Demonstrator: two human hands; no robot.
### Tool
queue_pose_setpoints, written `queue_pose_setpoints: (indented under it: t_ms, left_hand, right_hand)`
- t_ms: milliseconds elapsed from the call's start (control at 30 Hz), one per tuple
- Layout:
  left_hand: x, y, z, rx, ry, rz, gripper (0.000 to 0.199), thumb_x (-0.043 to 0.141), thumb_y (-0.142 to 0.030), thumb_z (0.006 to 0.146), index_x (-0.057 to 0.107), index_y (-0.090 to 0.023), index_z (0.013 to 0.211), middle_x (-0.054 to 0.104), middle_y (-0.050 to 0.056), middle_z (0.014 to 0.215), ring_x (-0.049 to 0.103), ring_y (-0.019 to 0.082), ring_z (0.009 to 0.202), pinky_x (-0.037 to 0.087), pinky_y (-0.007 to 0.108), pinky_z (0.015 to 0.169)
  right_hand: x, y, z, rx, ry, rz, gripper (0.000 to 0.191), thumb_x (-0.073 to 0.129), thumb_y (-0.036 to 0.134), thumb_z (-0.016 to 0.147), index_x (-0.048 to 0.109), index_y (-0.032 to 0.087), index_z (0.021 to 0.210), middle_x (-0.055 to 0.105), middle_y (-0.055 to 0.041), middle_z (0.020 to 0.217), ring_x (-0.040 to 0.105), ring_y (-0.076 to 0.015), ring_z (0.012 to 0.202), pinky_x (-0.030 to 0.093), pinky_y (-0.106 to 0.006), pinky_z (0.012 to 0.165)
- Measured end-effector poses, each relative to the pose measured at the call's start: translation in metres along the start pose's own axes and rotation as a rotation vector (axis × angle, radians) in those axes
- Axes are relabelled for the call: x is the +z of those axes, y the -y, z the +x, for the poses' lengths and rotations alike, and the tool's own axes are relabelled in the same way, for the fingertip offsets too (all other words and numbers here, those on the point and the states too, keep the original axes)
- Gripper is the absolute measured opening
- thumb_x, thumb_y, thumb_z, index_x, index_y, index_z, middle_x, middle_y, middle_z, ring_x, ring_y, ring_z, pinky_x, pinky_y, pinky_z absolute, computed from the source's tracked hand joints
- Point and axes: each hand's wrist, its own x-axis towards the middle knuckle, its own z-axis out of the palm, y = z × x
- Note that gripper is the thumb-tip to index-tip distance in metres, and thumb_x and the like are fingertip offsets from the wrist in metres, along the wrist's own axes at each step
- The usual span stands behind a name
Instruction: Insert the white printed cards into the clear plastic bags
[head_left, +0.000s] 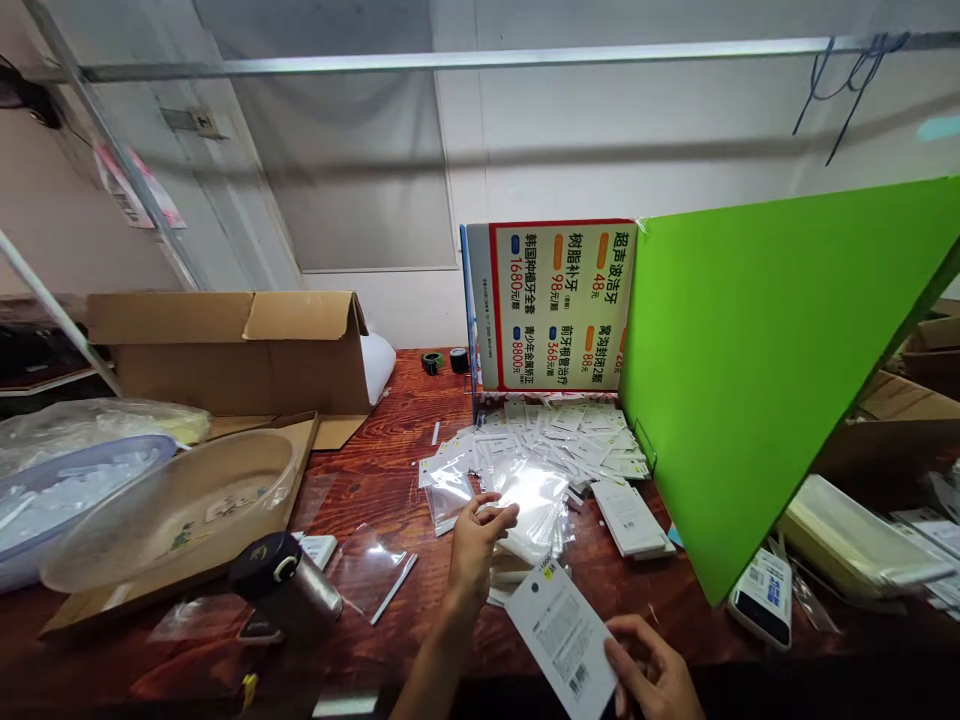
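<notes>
My right hand (649, 665) grips a white printed card (564, 635) by its right edge, between thumb and fingers. The card has a round hole, a small yellow mark and a barcode, and it is tilted. My left hand (476, 545) is at the near left side of a pile of clear plastic bags (531, 500). Its thumb and fingers are apart and hold nothing that I can see; whether a fingertip touches the bags is unclear. Behind the bags lies a loose heap of white cards (570, 435). A neater stack of white cards (630, 518) sits to the right.
A green panel (757, 350) and a printed board (559, 305) wall in the heap. On the left stand a dark-lidded flask (289, 585), a shallow plastic basin (217, 510) and a cardboard box (240, 350). A phone-like device (763, 597) lies at right.
</notes>
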Motion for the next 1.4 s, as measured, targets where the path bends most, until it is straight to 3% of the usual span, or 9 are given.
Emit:
queue_pose_setpoints:
  t_ms: [267, 500, 767, 867, 1000, 1100, 1200, 1300, 1400]
  left_hand:
    - [0.002, 0.009, -0.015, -0.035, -0.048, 0.014, 0.051, 0.087, -0.033, 0.057, 0.057, -0.017, 0.095, 0.066, -0.003, 0.063, 0.058, 0.012, 0.061, 0.04, 0.021, 0.057]
    - [-0.002, 0.012, -0.024, -0.07, -0.007, -0.046, 0.054, 0.09, -0.038, 0.052, 0.059, -0.018, 0.092, 0.063, -0.004, 0.061, 0.058, 0.011, 0.057, 0.04, 0.021, 0.056]
    - [0.001, 0.025, -0.055, -0.204, 0.069, 0.012, 0.051, 0.088, -0.038, 0.054, 0.067, -0.016, 0.095, 0.071, 0.004, 0.081, 0.067, 0.016, 0.074, 0.049, 0.023, 0.065]
    - [-0.001, 0.034, -0.073, -0.256, 0.111, 0.058, 0.052, 0.087, -0.044, 0.057, 0.067, -0.015, 0.095, 0.071, 0.004, 0.078, 0.066, 0.017, 0.067, 0.05, 0.026, 0.06]
    - [-0.01, 0.044, -0.094, -0.28, 0.059, 0.085, 0.059, 0.085, -0.05, 0.058, 0.066, -0.016, 0.101, 0.071, 0.004, 0.079, 0.065, 0.018, 0.064, 0.048, 0.025, 0.052]
    - [-0.016, 0.048, -0.109, -0.238, 0.044, 0.057, 0.054, 0.085, -0.049, 0.059, 0.068, -0.016, 0.098, 0.073, 0.007, 0.086, 0.069, 0.02, 0.077, 0.053, 0.028, 0.063]
    - [-0.017, 0.051, -0.126, -0.223, 0.107, 0.066, 0.048, 0.086, -0.047, 0.059, 0.07, -0.015, 0.091, 0.075, 0.009, 0.09, 0.069, 0.024, 0.085, 0.055, 0.032, 0.073]
    - [-0.014, 0.053, -0.139, -0.218, 0.169, 0.071, 0.05, 0.086, -0.047, 0.06, 0.071, -0.014, 0.094, 0.076, 0.012, 0.096, 0.07, 0.026, 0.087, 0.055, 0.033, 0.073]
    - [-0.015, 0.053, -0.145, -0.25, 0.194, 0.052, 0.054, 0.085, -0.049, 0.062, 0.07, -0.015, 0.101, 0.075, 0.013, 0.101, 0.07, 0.026, 0.087, 0.054, 0.031, 0.07]
  right_hand:
    - [-0.016, -0.015, 0.019, 0.048, 0.235, -0.101, 0.059, 0.063, 0.075, 0.075, 0.064, 0.016, 0.086, 0.057, 0.0015, 0.055, 0.044, -0.0065, 0.036, 0.031, -0.014, 0.03]
    - [-0.019, -0.016, 0.013, 0.041, 0.109, 0.054, 0.057, 0.069, 0.071, 0.07, 0.065, 0.017, 0.085, 0.054, 0.0029, 0.052, 0.043, -0.0077, 0.035, 0.033, -0.016, 0.028]
    - [-0.01, 0.0, -0.019, 0.051, -0.02, 0.19, 0.05, 0.077, 0.063, 0.069, 0.068, 0.015, 0.084, 0.054, 0.0032, 0.049, 0.045, -0.009, 0.037, 0.038, -0.018, 0.031]
    - [-0.007, -0.006, -0.031, 0.051, -0.089, 0.218, 0.05, 0.079, 0.062, 0.068, 0.068, 0.015, 0.083, 0.055, 0.0028, 0.051, 0.046, -0.0092, 0.038, 0.039, -0.018, 0.032]
    - [-0.003, -0.024, -0.044, 0.025, -0.154, 0.229, 0.051, 0.077, 0.064, 0.069, 0.067, 0.015, 0.081, 0.055, 0.0022, 0.053, 0.045, -0.0081, 0.038, 0.037, -0.017, 0.031]
    - [-0.001, -0.032, -0.051, 0.026, -0.149, 0.218, 0.053, 0.075, 0.066, 0.069, 0.065, 0.015, 0.08, 0.057, 0.0016, 0.055, 0.048, -0.0092, 0.038, 0.039, -0.018, 0.031]
    - [0.003, -0.023, -0.06, 0.01, -0.114, 0.225, 0.05, 0.077, 0.061, 0.071, 0.062, 0.016, 0.087, 0.06, 0.001, 0.061, 0.056, -0.0125, 0.045, 0.049, -0.023, 0.04]
    - [0.009, -0.009, -0.068, -0.008, -0.017, 0.254, 0.053, 0.084, 0.05, 0.068, 0.056, 0.019, 0.101, 0.069, -0.0042, 0.084, 0.068, -0.0189, 0.063, 0.058, -0.031, 0.058]
    - [0.011, -0.008, -0.073, -0.029, 0.011, 0.204, 0.058, 0.082, 0.045, 0.071, 0.048, 0.023, 0.113, 0.067, -0.0061, 0.1, 0.067, -0.0185, 0.064, 0.056, -0.029, 0.054]
